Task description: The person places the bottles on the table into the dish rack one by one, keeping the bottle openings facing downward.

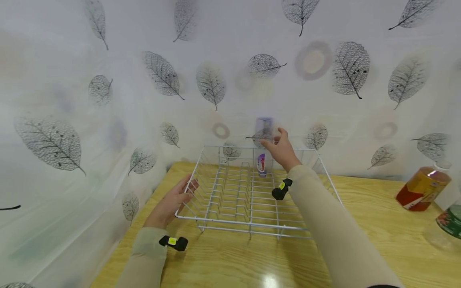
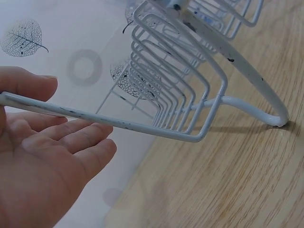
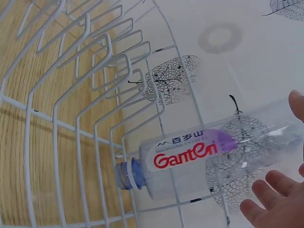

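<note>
1. One leaf-print sheet [image 1: 234, 24] hangs behind the table and along its left side.
2. The wooden table [image 1: 223, 264] bears the rack and, at the right, two more items.
3. The white wire rack [image 1: 250, 223] stands before the person.
4. A red bottle [image 1: 421, 189] is near a green-labelled container [image 1: 451, 220], cut off by the head view's edge.
5. The clear Ganten bottle [image 3: 190, 156] is upside down toward the rack's far side, neck among the wires.
6. The left hand [image 1: 171, 204] is at the rack's left side, fingers nearly straight, the rim between thumb and fingers.
7. The right hand [image 1: 282, 150] is spread beside the Ganten bottle's upper end; whether it touches, I cannot tell.
</note>
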Motion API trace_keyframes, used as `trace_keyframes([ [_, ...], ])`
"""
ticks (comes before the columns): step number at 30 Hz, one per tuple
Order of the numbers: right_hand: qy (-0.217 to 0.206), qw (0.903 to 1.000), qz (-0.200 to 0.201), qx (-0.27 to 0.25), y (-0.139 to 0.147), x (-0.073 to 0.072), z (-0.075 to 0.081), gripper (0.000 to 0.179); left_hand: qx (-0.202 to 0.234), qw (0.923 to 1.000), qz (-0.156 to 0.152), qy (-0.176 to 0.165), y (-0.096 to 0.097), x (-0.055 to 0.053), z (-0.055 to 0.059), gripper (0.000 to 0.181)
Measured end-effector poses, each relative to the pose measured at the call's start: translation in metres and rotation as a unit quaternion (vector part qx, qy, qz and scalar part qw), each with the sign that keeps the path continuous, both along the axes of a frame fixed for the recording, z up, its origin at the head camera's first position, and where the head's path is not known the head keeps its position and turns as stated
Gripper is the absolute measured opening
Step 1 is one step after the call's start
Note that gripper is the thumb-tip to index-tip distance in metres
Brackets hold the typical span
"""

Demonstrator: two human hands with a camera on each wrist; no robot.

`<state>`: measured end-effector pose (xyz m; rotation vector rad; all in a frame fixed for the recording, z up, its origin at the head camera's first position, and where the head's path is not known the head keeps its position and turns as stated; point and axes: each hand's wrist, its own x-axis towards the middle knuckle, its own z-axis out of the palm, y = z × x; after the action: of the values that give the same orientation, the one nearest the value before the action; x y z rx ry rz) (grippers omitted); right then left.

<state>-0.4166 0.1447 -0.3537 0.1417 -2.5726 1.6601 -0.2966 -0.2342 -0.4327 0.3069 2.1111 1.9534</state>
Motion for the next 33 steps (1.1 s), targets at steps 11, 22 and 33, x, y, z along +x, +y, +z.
trace_keyframes([
  [11, 0.037, 0.999, 0.019, 0.017, 0.032, 0.02, 0.029, 0.109, -0.002, 1.0, 0.001, 0.002, -0.001, 0.0, -0.001, 0.075],
  [22, 0.064, 0.997, 0.013, 0.043, 0.084, 0.054, 0.053, 0.103, 0.005, 0.9999, -0.011, 0.01, 0.003, -0.002, -0.002, 0.074],
  [33, 0.128, 0.9899, -0.006, 0.06, 0.13, 0.106, 0.063, 0.094, 0.004, 0.9998, -0.017, 0.012, 0.001, 0.0, -0.001, 0.073],
])
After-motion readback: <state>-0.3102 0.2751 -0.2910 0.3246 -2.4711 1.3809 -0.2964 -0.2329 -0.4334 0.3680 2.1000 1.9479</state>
